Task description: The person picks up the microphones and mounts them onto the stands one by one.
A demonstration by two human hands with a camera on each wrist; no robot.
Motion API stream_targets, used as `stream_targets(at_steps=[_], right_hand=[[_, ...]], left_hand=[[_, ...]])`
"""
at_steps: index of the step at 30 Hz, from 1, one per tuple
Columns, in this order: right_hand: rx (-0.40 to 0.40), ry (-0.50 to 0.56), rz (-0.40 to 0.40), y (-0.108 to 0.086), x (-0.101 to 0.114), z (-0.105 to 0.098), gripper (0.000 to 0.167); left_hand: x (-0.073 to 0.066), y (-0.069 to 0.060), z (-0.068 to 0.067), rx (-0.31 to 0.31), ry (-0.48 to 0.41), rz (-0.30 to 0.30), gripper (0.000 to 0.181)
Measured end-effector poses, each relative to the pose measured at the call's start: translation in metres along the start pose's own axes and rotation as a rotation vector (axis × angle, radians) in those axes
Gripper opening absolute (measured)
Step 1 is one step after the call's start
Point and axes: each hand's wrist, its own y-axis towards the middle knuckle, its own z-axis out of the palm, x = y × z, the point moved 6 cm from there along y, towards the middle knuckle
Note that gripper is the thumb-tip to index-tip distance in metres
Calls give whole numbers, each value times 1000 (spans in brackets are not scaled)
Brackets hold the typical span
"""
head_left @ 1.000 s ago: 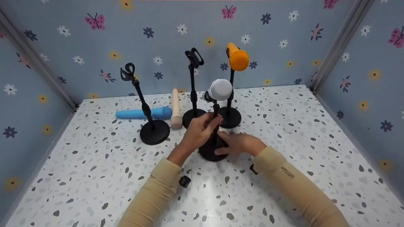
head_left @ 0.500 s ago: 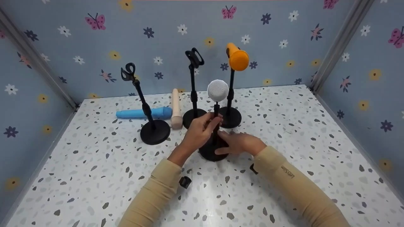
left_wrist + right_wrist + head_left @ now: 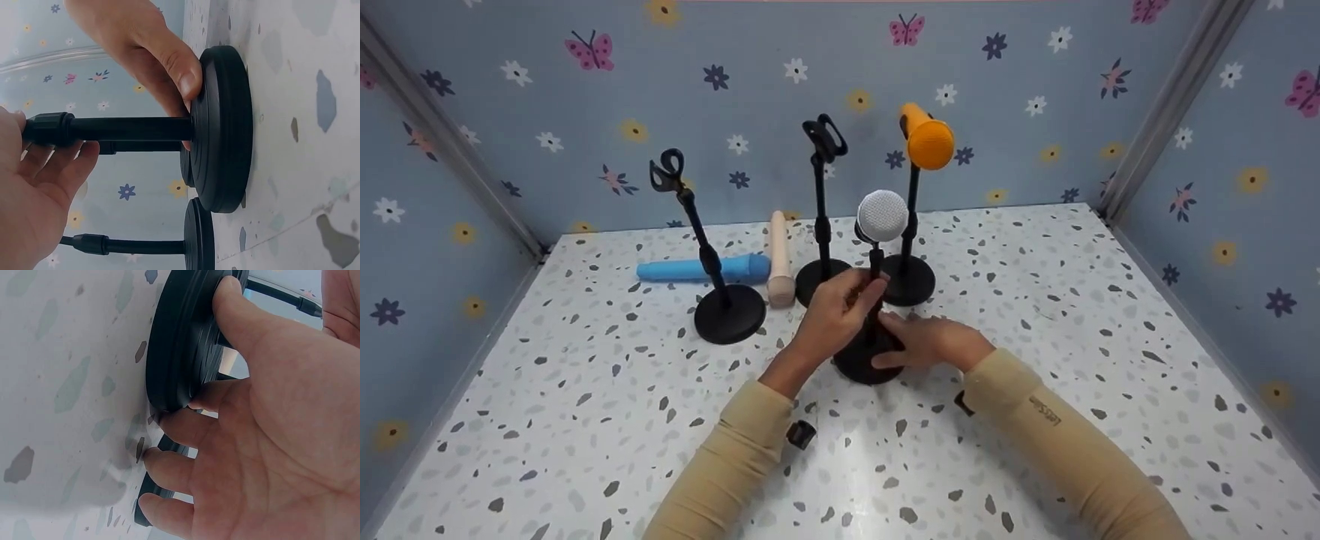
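Here, white-headed microphone [image 3: 883,216] in clip [image 3: 862,232], orange one [image 3: 930,145] likewise, left grip [image 3: 832,311] round pole [image 3: 135,129], right grip [image 3: 934,343] holding base [image 3: 222,135]

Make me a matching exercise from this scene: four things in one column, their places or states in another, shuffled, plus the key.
Column 1
1. Blue mic
2. Left hand
3. Orange mic
4. Right hand

Column 2
A. Mounted on the rear right stand
B. Touching the front base
C. Lying on the table
D. Gripping the front pole

Right pairs: 1-C, 2-D, 3-A, 4-B
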Motion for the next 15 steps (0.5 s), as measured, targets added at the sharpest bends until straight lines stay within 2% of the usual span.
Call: stream_targets(at_steps=[5, 11, 15], right_hand=[[-1, -14, 7, -1, 0, 0, 96], [-5, -1, -16, -1, 1, -1, 96], [-6, -7, -27, -1, 0, -1, 95]], left_hand=[[1, 0, 1, 6, -67, 5, 24], [-3, 3, -2, 19, -36, -6, 20], [-10, 7, -5, 65, -41, -3, 19]])
